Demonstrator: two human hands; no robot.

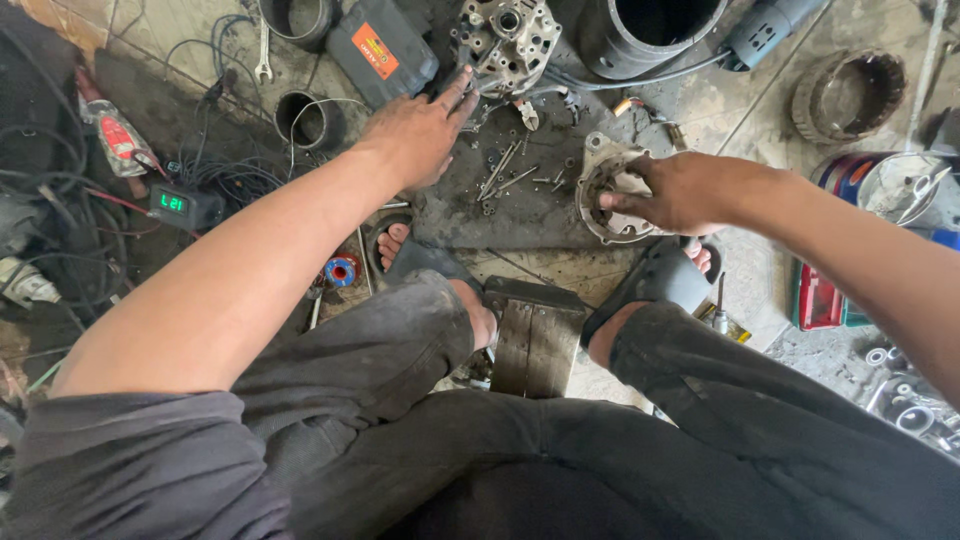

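Observation:
My left hand (418,132) reaches forward over the greasy floor, fingers spread, its fingertips touching the lower edge of a metal alternator housing (510,38). It holds nothing. My right hand (672,190) grips a round aluminium end cover (603,170) lying on the floor, fingers curled into its central opening. Loose bolts and screws (512,178) lie scattered between the two hands. My feet in dark sandals (420,258) rest just below them.
A dark tool case (380,48) lies at the top left, beside a black cylinder (640,30) and a power tool (765,28). Tangled cables and a small digital meter (182,205) fill the left. Tins and a red box (815,298) stand on the right. A wooden block (535,335) sits between my feet.

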